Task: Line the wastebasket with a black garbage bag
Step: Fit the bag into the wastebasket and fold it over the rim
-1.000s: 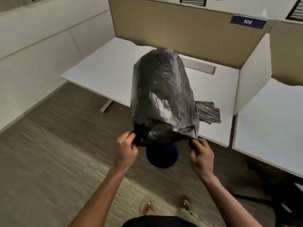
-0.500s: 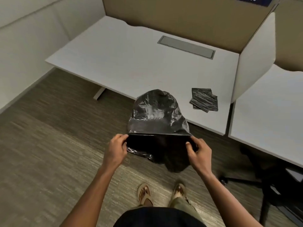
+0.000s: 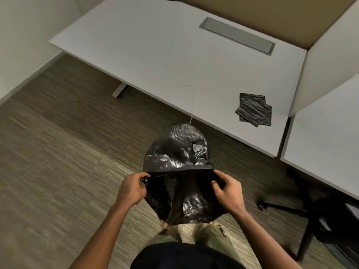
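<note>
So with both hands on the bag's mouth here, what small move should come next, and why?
Probably spread the mouth wider. The left hand and right hand pinch opposite edges of the black garbage bag, which billows up with air; the wastebasket is hidden beneath.

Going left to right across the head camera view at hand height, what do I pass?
Carpet floor → left hand → black garbage bag held open → right hand → office chair base.

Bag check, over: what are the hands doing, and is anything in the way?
Left hand and right hand grip bag mouth, spread open. Wastebasket hidden. Nothing blocking.
</note>
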Demonstrator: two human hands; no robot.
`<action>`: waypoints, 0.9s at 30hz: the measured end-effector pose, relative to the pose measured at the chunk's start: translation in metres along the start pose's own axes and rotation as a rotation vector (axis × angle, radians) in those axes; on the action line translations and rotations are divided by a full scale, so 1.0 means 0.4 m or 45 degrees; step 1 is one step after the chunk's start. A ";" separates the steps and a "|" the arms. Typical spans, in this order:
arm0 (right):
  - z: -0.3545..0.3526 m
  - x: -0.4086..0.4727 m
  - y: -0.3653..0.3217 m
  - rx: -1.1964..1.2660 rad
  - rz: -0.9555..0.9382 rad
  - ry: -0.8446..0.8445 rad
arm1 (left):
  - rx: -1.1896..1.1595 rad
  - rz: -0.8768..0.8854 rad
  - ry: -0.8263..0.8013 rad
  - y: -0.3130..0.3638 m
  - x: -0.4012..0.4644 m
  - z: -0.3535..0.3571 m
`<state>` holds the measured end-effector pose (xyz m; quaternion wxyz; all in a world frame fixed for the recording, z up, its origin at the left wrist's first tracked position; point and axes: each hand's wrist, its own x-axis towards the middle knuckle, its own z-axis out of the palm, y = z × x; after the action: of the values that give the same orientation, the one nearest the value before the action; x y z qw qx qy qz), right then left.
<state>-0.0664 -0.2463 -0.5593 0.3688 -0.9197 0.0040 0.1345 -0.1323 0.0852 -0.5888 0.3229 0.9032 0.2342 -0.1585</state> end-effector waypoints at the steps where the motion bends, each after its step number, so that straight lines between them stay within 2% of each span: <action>1: 0.007 0.012 0.006 -0.027 -0.005 -0.007 | -0.036 -0.011 0.031 0.008 0.011 0.011; 7: 0.013 0.149 0.020 -0.160 -0.017 0.015 | -0.058 0.043 0.119 0.116 0.133 0.055; 13: 0.018 0.288 0.051 -0.231 -0.025 0.030 | -0.179 -0.089 0.168 0.186 0.243 0.107; 20: 0.015 0.362 0.100 -0.133 -0.053 0.157 | -0.337 -0.203 0.166 0.236 0.309 0.151; 27: 0.037 0.388 0.153 -0.147 -0.064 0.156 | -0.285 -0.135 0.099 0.264 0.374 0.204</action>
<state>0.0731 -0.2665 -0.6497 0.3175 -0.9458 -0.0042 0.0686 0.0379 0.0074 -0.6610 0.4037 0.8533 0.3101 -0.1132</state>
